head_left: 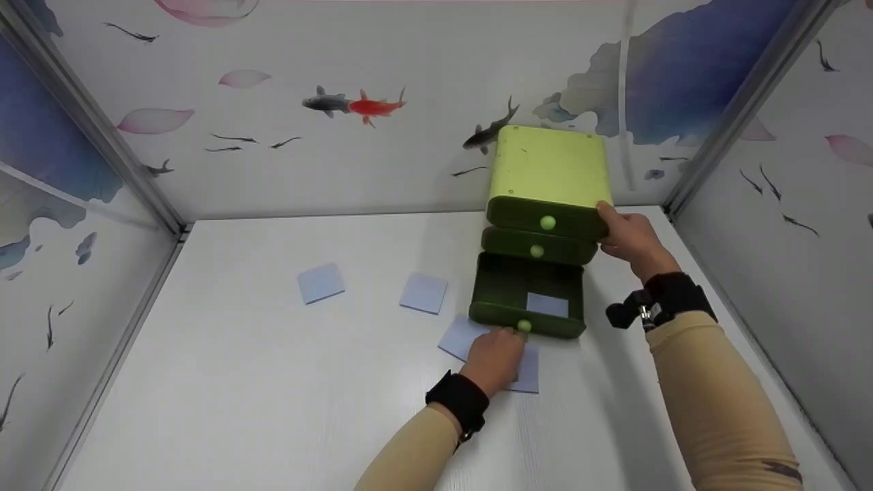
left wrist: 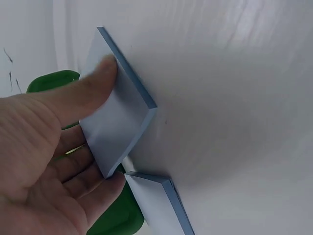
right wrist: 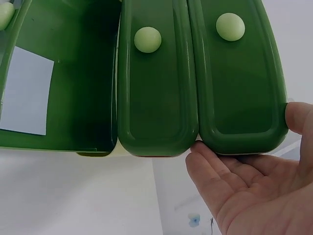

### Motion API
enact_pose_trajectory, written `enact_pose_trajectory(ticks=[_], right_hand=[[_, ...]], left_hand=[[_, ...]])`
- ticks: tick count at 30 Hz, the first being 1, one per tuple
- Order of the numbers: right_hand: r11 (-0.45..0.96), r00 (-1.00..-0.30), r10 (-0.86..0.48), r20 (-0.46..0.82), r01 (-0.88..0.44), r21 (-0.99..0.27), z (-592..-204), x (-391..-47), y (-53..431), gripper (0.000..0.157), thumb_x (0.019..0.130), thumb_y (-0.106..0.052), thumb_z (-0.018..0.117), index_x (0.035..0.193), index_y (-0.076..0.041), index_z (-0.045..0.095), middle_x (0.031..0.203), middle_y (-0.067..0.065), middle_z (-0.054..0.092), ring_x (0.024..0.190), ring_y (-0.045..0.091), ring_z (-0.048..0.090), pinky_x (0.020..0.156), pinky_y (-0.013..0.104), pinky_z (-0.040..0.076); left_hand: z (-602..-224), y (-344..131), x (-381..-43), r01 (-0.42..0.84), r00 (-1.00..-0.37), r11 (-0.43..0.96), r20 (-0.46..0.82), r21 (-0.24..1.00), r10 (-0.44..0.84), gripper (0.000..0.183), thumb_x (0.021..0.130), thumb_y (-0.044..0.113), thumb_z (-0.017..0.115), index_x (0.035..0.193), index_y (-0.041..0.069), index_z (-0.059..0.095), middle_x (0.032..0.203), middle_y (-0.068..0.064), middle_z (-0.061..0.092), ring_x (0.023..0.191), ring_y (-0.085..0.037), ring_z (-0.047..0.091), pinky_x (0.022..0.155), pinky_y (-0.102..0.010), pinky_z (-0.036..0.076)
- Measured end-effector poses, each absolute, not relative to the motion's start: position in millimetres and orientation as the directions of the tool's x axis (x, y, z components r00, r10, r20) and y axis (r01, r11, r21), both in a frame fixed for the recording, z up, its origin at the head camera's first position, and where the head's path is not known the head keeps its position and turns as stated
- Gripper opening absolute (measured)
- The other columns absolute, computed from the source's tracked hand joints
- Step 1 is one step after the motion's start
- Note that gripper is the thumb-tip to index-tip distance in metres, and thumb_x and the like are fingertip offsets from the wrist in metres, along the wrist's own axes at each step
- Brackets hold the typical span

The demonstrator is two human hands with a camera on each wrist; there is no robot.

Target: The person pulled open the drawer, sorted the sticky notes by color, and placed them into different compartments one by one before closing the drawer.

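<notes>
A small drawer cabinet (head_left: 551, 164) with a lime-green top and dark green drawers stands near the back wall. Its bottom drawer (head_left: 498, 279) is pulled out, with one pale blue square note pad (head_left: 548, 304) inside. My left hand (head_left: 496, 356) is low before that drawer, fingers right at its round knob (head_left: 524, 326). In the left wrist view it holds a note pad (left wrist: 120, 115), thumb on the near face, fingers partly hidden behind. Another note pad (head_left: 458, 337) lies beside this hand. My right hand (head_left: 631, 235) grips the cabinet's upper right front corner.
Two more note pads (head_left: 321, 283) lie apart on the white table (head_left: 273, 395), left of the cabinet. Printed walls (head_left: 341, 157) close in the table at the back and both sides.
</notes>
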State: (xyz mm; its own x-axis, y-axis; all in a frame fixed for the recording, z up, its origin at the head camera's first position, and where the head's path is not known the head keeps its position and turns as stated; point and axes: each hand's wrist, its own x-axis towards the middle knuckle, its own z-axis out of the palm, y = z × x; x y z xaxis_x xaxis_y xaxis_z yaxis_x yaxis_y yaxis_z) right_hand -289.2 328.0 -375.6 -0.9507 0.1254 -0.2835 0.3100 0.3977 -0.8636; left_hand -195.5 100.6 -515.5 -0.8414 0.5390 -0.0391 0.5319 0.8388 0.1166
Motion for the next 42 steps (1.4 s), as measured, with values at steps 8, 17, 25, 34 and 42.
enact_pose_trajectory(ticks=[8,17,25,34,42], right_hand=[[0.420,-0.954,0.143,-0.265,0.301,-0.856,-376.1,-288.2,328.2,0.082,0.097,-0.060,0.034,0.141,0.009,0.034,0.100,0.006,0.045,0.076,0.003,0.052,0.081,0.017,0.050],[0.419,-0.959,0.139,-0.248,0.284,-0.863,-375.0,-287.5,327.9,0.079,0.097,-0.059,0.035,0.136,0.009,0.038,0.096,0.006,0.048,0.073,0.002,0.052,0.077,0.015,0.050],[0.421,-0.956,0.134,-0.260,0.292,-0.859,-377.2,-288.4,328.7,0.083,0.097,-0.061,0.033,0.142,0.009,0.035,0.108,0.009,0.048,0.088,0.008,0.053,0.098,0.027,0.049],[0.425,-0.957,0.134,-0.258,0.291,-0.857,-376.9,-288.0,330.3,0.079,0.097,-0.060,0.033,0.136,0.008,0.039,0.104,0.007,0.046,0.081,0.006,0.053,0.087,0.021,0.049],[0.398,-0.953,0.130,-0.273,0.302,-0.866,-374.3,-286.2,326.6,0.086,0.098,-0.059,0.030,0.147,0.011,0.027,0.127,0.021,0.045,0.104,0.017,0.057,0.107,0.032,0.044]], left_hand=[[-517.7,96.6,-198.9,0.550,-0.834,0.833,0.089,0.060,0.544,0.015,0.095,0.013,0.061,0.092,0.019,0.074,0.081,-0.001,0.074,0.071,-0.015,0.069,0.052,-0.030,0.053],[-492.7,94.0,-199.5,0.536,-0.831,0.829,-0.072,0.159,0.551,0.018,0.095,0.011,0.061,0.091,0.018,0.077,0.084,0.001,0.074,0.071,-0.012,0.066,0.057,-0.026,0.051],[-465.5,89.9,-207.2,0.535,-0.813,0.818,-0.136,0.209,0.567,0.024,0.096,0.012,0.059,0.102,0.026,0.078,0.100,0.004,0.074,0.086,-0.014,0.067,0.068,-0.028,0.054],[-423.1,82.4,-224.4,0.540,-0.822,0.817,-0.082,0.200,0.563,0.025,0.094,0.003,0.058,0.093,0.020,0.077,0.087,0.002,0.072,0.067,-0.010,0.048,0.057,-0.025,0.039],[-399.3,78.8,-240.6,0.512,-0.854,0.840,0.008,0.178,0.519,0.024,0.097,0.010,0.057,0.109,0.021,0.076,0.105,0.004,0.074,0.090,-0.013,0.068,0.075,-0.028,0.056]])
